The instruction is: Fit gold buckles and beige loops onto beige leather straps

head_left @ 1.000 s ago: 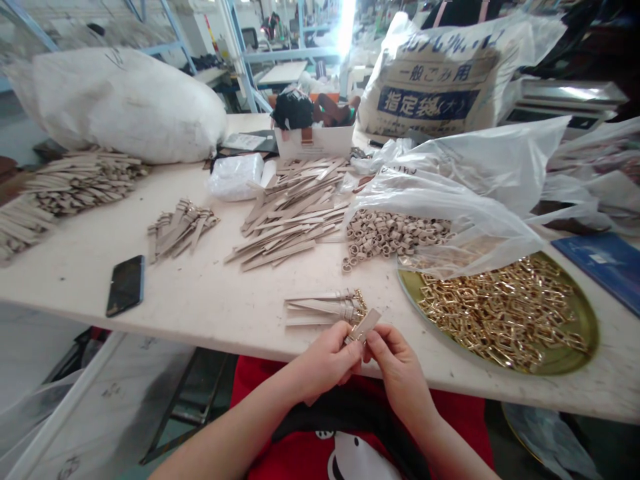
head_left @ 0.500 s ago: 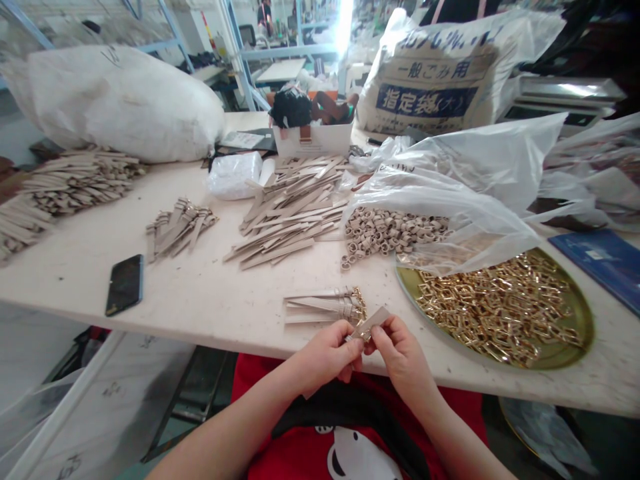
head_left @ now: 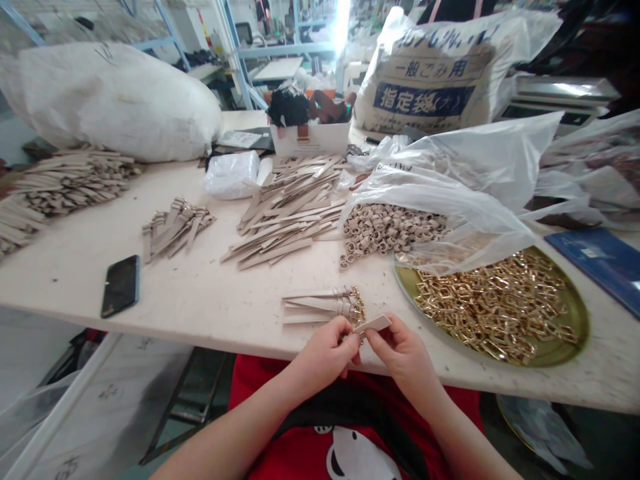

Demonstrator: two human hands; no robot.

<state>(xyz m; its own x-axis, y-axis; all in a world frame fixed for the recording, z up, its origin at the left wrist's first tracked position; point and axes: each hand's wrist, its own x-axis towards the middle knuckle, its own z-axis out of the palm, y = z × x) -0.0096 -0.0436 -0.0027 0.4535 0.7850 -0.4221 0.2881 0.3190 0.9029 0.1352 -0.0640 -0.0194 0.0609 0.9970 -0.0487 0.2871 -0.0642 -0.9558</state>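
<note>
Both hands meet at the table's front edge around one beige strap (head_left: pixel 375 325). My left hand (head_left: pixel 333 348) is closed on the strap, its fingers hiding the lower part. My right hand (head_left: pixel 400 350) pinches the strap near its free end, which points up and right. A bit of gold metal shows between the fingers, too small to make out fully. Just beyond my left hand lies a small stack of straps with gold buckles (head_left: pixel 323 307). To the right, a gold-coloured tray (head_left: pixel 575 333) holds a heap of gold buckles (head_left: pixel 493 310).
Beige loops (head_left: pixel 385 230) spill from a clear plastic bag (head_left: pixel 460 207). Loose strips (head_left: pixel 295 213) are piled mid-table. Further left are a buckled bundle (head_left: pixel 177 227), a phone (head_left: pixel 121 285) and a big strip pile (head_left: pixel 75 180). A white box (head_left: pixel 313 140) stands behind.
The strap between my hands has turned slightly flatter, and my right fingers have shifted along it. The whole view has moved a little. The things on the table stay as they were.
</note>
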